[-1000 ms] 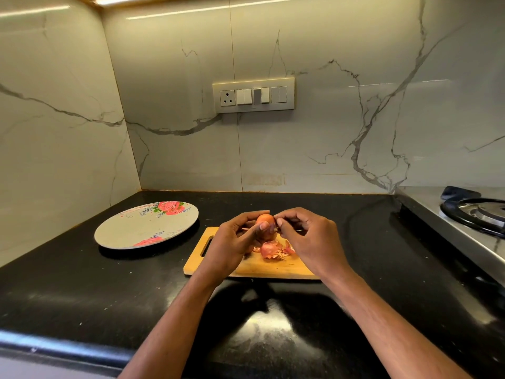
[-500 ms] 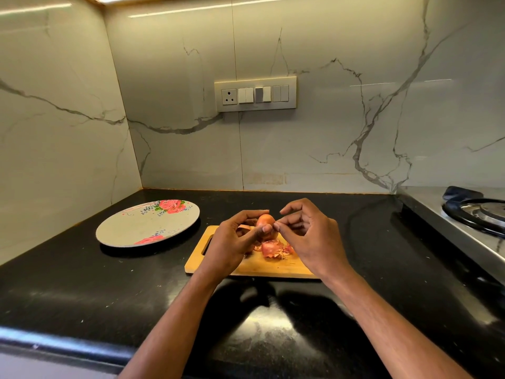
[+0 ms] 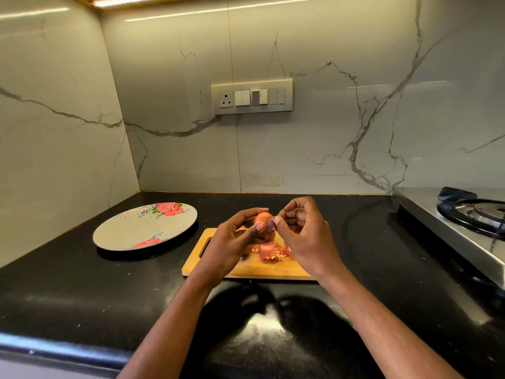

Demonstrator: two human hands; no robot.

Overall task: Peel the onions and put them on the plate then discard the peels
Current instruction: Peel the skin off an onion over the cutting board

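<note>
Left hand [image 3: 232,247] had the onion [image 3: 263,218] gripped, fingers curled behind it and the thumb pressed across its front, holding it up above the chopping board [image 3: 246,268]. Right hand [image 3: 306,236] came in tight beside it, fingers bent, thumb and forefinger pinching at the onion's right flank; whether a strip of skin sat between them could not be made out.

Around them, plenty to note. Loose peels [image 3: 272,250] lay in a pinkish heap on the board, directly under the two hands and partly hidden by the right palm. A second piece of onion or skin showed dimly behind the left fingers, too covered to call. The board's handle slot faced left, toward the flowered plate [image 3: 131,231], which sat on the black bench [image 3: 82,291] well apart from the hands, with nothing on it. Off to the right stood the steel stove [image 3: 451,228] with its burner ring [image 3: 475,214], near the bench's far edge. On the marble wall behind, a switch panel [image 3: 251,97] hung above the work.

Between onion and plate the path was open bench. And the onion itself sat right at the meeting point of both hands, cradled by the left, touched by the right fingertips, lifted off the board with the peels below it.
</note>
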